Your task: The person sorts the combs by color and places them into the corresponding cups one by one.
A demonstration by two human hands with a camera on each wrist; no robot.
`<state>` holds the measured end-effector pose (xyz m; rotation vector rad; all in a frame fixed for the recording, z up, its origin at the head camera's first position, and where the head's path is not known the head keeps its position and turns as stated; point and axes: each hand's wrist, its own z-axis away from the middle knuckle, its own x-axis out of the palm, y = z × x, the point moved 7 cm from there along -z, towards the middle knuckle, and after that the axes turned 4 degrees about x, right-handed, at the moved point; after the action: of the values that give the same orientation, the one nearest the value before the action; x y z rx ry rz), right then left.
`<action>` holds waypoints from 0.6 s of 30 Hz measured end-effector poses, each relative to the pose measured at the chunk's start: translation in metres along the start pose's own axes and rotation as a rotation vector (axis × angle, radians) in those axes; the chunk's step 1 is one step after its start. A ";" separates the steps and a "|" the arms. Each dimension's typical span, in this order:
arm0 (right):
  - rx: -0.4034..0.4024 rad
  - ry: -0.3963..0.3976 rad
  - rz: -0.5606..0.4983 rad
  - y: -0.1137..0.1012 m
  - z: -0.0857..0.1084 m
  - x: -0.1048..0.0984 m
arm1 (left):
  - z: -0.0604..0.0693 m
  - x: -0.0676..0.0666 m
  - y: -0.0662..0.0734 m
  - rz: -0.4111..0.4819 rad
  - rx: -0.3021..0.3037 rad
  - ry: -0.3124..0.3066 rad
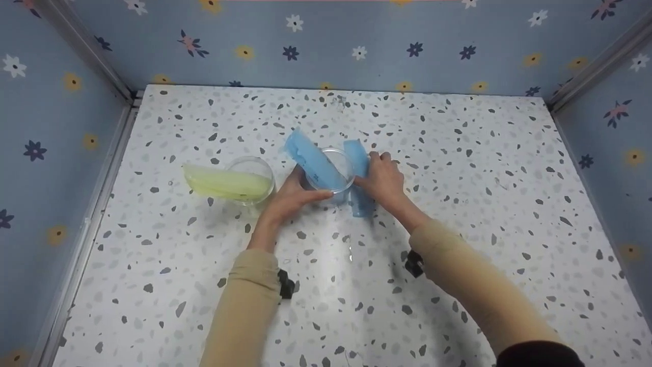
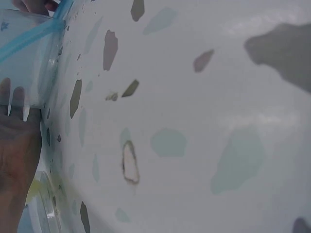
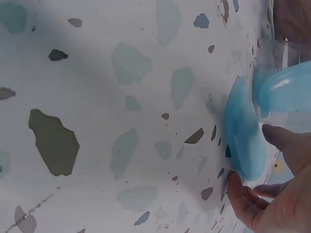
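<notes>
My left hand [image 1: 291, 199] holds a clear plastic cup [image 1: 344, 159], its thumb along the near side and its fingers round the left. A blue comb [image 1: 317, 162] leans in this cup, its upper end jutting out past the rim to the far left. On the table just right of the cup lies a second blue comb [image 3: 243, 131]. My right hand [image 1: 384, 178] grips that comb between thumb and fingers, as the right wrist view shows. In the left wrist view, the left fingers show beside the clear cup wall [image 2: 29, 73].
Left of my left hand stands another clear cup [image 1: 249, 162] with a yellow-green, comb-like piece [image 1: 224, 183] leaning out to the left. The speckled white tabletop [image 1: 458, 153] is bordered by blue flowered panels [image 1: 326, 46] at the back and both sides.
</notes>
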<state>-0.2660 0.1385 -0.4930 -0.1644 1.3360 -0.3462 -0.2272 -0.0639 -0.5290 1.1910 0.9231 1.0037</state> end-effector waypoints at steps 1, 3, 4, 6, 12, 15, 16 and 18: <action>0.000 0.001 0.007 0.000 0.000 0.000 | 0.000 0.000 0.000 0.002 -0.001 -0.001; -0.002 0.002 0.020 -0.001 0.000 0.000 | 0.000 0.000 -0.001 0.003 -0.002 0.000; -0.003 0.004 0.025 -0.001 0.000 0.000 | 0.000 0.000 -0.001 -0.001 -0.002 0.001; -0.007 0.007 0.031 -0.002 0.000 0.000 | -0.001 -0.001 -0.001 -0.006 0.004 0.004; -0.005 -0.004 0.040 -0.003 0.000 0.000 | -0.001 0.000 -0.001 -0.002 0.017 0.000; 0.000 -0.009 0.042 -0.004 -0.001 0.000 | -0.001 0.000 -0.001 0.007 0.020 -0.003; 0.003 -0.010 0.043 -0.004 -0.002 0.000 | -0.001 0.001 0.000 0.011 0.023 -0.005; 0.006 -0.013 0.042 -0.005 -0.002 0.000 | -0.002 0.001 0.000 0.019 0.030 -0.009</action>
<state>-0.2687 0.1341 -0.4922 -0.1333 1.3240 -0.3128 -0.2285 -0.0629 -0.5290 1.2302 0.9239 1.0023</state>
